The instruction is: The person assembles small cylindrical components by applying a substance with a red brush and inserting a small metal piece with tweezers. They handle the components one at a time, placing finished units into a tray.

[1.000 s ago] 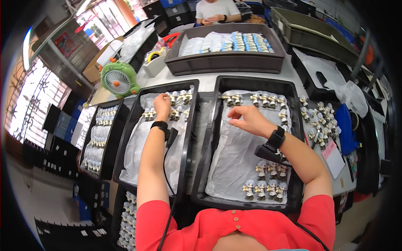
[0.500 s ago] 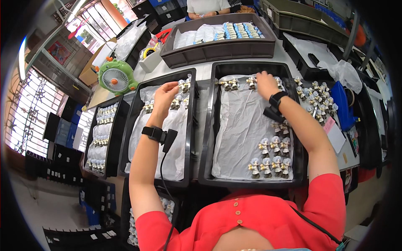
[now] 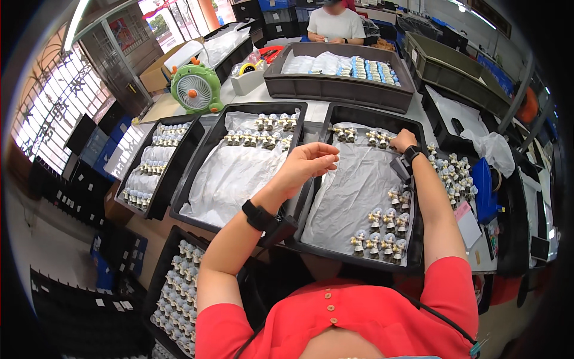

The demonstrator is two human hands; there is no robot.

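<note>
My left hand (image 3: 310, 163) hangs over the left rim of the right black tray (image 3: 297, 239). Its fingers are loosely bent, the thumb is a little apart, and I see nothing between them. At that tray's far right corner, my right hand (image 3: 404, 141) has its fingertips closed on a small figurine (image 3: 391, 143), mostly covered by the hand. Beside it in the far row stand pale-haired figurines (image 3: 373, 139) with white and gold bodies. More figurines (image 3: 387, 245) stand in rows at the near right, on a crumpled white sheet (image 3: 341, 203).
The left black tray (image 3: 179, 209) holds two far rows of figurines. A narrower filled tray (image 3: 158, 206) lies further left, another (image 3: 156, 281) lower down. Loose figurines (image 3: 454, 173) heap at right beside a blue bin (image 3: 483, 185). A green fan (image 3: 196, 87) and brown crate (image 3: 335, 87) stand beyond.
My left hand has moved right, from over the left tray to the right tray's left rim. My right hand stays at the far row. The whole view has shifted.
</note>
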